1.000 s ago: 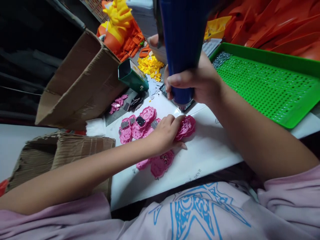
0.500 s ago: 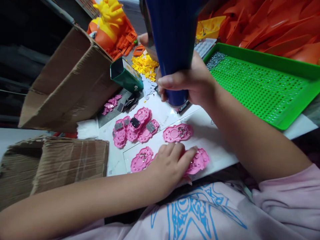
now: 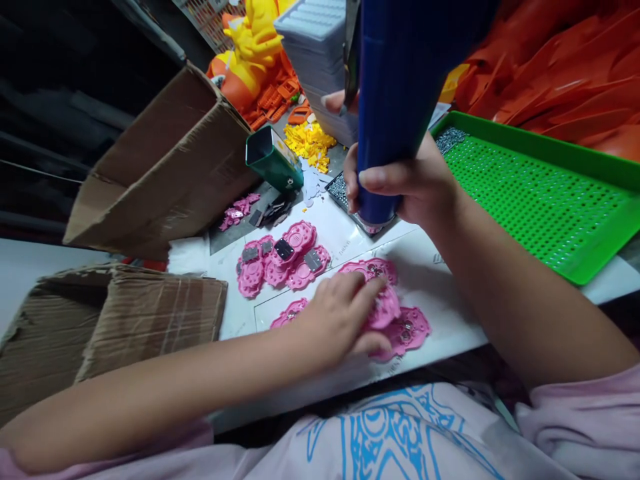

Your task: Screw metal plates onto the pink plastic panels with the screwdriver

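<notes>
My right hand (image 3: 415, 177) is wrapped round a thick blue power screwdriver (image 3: 387, 113), held upright. Its nose points down over a black tray (image 3: 339, 190) of tiny metal pieces that look like screws. My left hand (image 3: 345, 313) has its thumb and fingers closed on a pink plastic shell (image 3: 386, 308), partly hidden under the fingers. That shell overlaps a second pink shell (image 3: 413, 331) with metal bits in it. Just beyond the fingers lies another shell (image 3: 377, 268), also with metal bits. One more (image 3: 290, 312) shows partly behind my left forearm.
Several pink shells with grey or black pads (image 3: 300, 243) are heaped at the left. Behind stand a green tin (image 3: 274, 160), yellow parts (image 3: 310, 143) and a white stack (image 3: 320, 67). A green perforated tray (image 3: 540, 193) is at the right, cardboard boxes (image 3: 170, 173) at the left.
My left hand has moved a pink shell away from my body, towards the shell beyond, uncovering more of the one beneath. The screwdriver stays in my right hand; the whole view has shifted.
</notes>
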The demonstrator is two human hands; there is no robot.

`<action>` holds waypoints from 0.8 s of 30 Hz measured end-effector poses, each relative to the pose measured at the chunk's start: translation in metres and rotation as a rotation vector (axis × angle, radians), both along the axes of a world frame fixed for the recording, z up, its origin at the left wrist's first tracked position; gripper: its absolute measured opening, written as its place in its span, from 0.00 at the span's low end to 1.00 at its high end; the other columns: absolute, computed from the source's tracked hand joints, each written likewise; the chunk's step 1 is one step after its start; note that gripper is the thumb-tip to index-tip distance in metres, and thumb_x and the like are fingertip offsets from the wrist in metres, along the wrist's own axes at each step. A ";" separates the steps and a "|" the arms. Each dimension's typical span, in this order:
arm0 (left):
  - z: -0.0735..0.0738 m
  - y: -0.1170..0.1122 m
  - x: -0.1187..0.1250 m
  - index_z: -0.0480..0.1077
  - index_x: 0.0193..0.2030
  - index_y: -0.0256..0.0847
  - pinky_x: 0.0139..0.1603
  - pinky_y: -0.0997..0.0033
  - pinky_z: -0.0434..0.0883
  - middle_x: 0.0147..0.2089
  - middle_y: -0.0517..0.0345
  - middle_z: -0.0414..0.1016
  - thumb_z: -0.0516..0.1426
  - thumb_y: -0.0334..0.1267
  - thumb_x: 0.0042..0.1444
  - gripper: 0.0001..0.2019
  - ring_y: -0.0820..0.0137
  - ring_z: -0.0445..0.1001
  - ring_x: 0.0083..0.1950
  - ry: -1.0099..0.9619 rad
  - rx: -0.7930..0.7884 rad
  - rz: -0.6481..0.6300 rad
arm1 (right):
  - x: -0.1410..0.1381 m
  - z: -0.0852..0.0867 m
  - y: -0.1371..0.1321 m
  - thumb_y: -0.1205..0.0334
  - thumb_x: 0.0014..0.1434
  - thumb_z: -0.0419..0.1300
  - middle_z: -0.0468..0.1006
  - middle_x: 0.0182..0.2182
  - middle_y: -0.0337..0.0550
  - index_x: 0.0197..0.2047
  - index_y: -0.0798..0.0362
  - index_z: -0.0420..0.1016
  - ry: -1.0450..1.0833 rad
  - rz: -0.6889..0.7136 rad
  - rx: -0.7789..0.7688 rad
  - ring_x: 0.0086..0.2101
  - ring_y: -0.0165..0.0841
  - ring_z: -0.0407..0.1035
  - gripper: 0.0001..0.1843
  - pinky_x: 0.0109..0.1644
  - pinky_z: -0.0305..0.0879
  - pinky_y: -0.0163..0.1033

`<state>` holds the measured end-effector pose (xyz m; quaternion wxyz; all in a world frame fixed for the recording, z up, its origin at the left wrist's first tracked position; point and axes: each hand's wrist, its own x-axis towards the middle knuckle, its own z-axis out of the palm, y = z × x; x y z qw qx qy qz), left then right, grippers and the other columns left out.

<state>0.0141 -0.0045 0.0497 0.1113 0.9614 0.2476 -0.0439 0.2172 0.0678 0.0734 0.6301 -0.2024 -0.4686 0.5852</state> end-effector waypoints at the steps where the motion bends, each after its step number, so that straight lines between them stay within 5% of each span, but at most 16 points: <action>1: 0.003 0.012 -0.002 0.58 0.67 0.32 0.50 0.48 0.69 0.50 0.38 0.66 0.37 0.65 0.64 0.40 0.53 0.66 0.49 0.020 0.017 0.062 | 0.000 0.000 0.000 0.60 0.36 0.69 0.71 0.20 0.34 0.33 0.50 0.65 0.004 -0.002 0.000 0.19 0.32 0.66 0.21 0.21 0.64 0.38; 4: 0.010 0.053 -0.005 0.56 0.68 0.33 0.55 0.45 0.66 0.54 0.38 0.64 0.43 0.54 0.68 0.31 0.53 0.64 0.52 0.127 0.070 0.178 | 0.000 -0.001 0.002 0.61 0.36 0.69 0.70 0.21 0.33 0.35 0.49 0.66 0.037 -0.023 0.008 0.19 0.32 0.66 0.22 0.20 0.64 0.38; 10: 0.021 0.114 -0.004 0.58 0.67 0.34 0.58 0.46 0.62 0.60 0.36 0.65 0.52 0.39 0.63 0.27 0.50 0.62 0.59 0.184 0.138 -0.085 | 0.006 -0.004 0.006 0.61 0.40 0.69 0.70 0.21 0.32 0.42 0.51 0.68 0.059 -0.053 0.079 0.18 0.31 0.66 0.24 0.19 0.62 0.36; 17: 0.020 0.125 0.007 0.66 0.59 0.39 0.59 0.50 0.57 0.58 0.45 0.72 0.54 0.29 0.57 0.21 0.51 0.60 0.62 0.170 0.076 -0.197 | 0.006 -0.006 0.008 0.64 0.43 0.67 0.72 0.22 0.34 0.50 0.57 0.68 0.067 -0.049 0.134 0.19 0.30 0.67 0.29 0.19 0.64 0.35; 22: 0.018 0.123 0.019 0.70 0.56 0.44 0.60 0.48 0.54 0.57 0.51 0.73 0.58 0.25 0.51 0.25 0.50 0.60 0.63 0.207 -0.006 -0.175 | 0.006 -0.003 0.006 0.64 0.37 0.68 0.77 0.43 0.31 0.47 0.51 0.69 0.075 -0.044 0.140 0.23 0.25 0.68 0.30 0.23 0.68 0.33; 24: 0.025 0.123 0.025 0.71 0.55 0.46 0.61 0.47 0.53 0.58 0.53 0.72 0.57 0.23 0.48 0.26 0.49 0.58 0.64 0.243 -0.022 -0.183 | 0.005 0.000 0.004 0.68 0.38 0.66 0.77 0.43 0.30 0.46 0.51 0.69 0.063 -0.035 0.101 0.24 0.26 0.69 0.27 0.24 0.69 0.34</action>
